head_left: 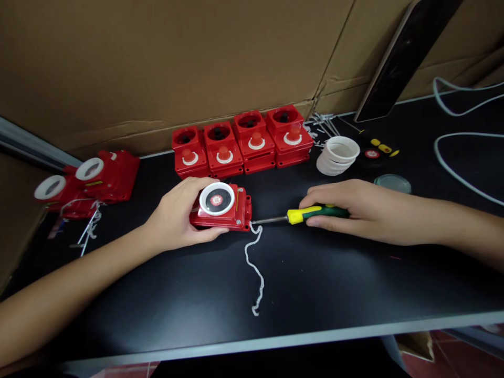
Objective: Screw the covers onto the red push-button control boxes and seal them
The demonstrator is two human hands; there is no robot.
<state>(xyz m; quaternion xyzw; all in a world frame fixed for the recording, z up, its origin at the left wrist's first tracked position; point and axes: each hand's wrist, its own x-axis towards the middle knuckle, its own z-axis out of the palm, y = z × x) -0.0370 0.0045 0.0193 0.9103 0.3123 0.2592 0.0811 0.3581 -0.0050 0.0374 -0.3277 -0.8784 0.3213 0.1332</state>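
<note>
A red box with a white ring and black disc on top (222, 207) lies on the black table (315, 283). My left hand (179, 215) is closed around its left side and holds it down. My right hand (342, 210) is wrapped round the yellow and green handle of a screwdriver (307, 214). The metal shaft points left and its tip touches the box's right edge. A white twisted string (255, 265) trails from that corner toward me.
Several red boxes with red buttons (242, 142) stand in a row at the back. More red boxes with white rings (84, 181) lie at left. A stack of white rings (338, 155), a clear disc (392, 183), white cable (460, 157) and cardboard wall (197, 63) lie beyond.
</note>
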